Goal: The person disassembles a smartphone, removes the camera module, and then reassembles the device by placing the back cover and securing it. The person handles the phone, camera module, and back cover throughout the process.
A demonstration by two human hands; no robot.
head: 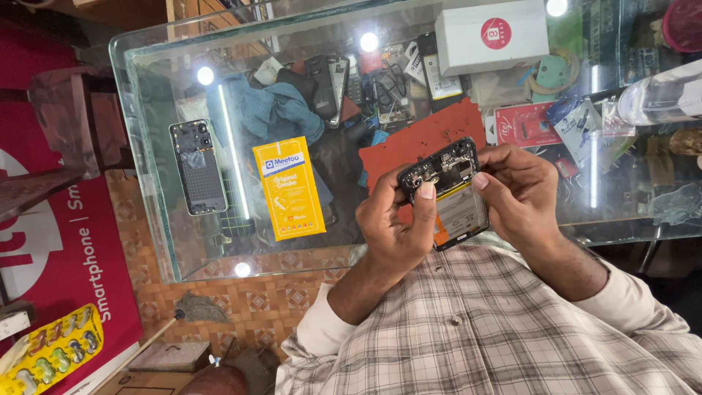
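Plaid shirt sleeves (pixel 468 329) at the bottom of view, forearms up over the glass counter (pixel 146 146). Both hands closed on an opened smartphone (pixel 446 192), back cover off, board and battery exposed, held in the air just above the counter's near edge.

Left hand (pixel 395 227) wraps the phone's left side, thumb pressed on the upper board near the camera module. Right hand (pixel 521 192) grips the right edge, thumb tip touching the board area at the top right. Neither hand holds a tool.

Doing this well, my call: keep the left hand as the clamp, let only the right thumb work. Light pressure, push flat, no prying against the battery. Keep the phone over the red mat (pixel 428 135) so any loose screw lands there, not on the glass.

Around it: yellow packet (pixel 289 188) flat on the counter, well left of the phone. Detached back housing (pixel 197 167) further left, near the counter's edge. Blue cloth (pixel 270 110) behind the packet. White box (pixel 491 35) at the far side. Blister card (pixel 51 351) low on the left, off the counter.
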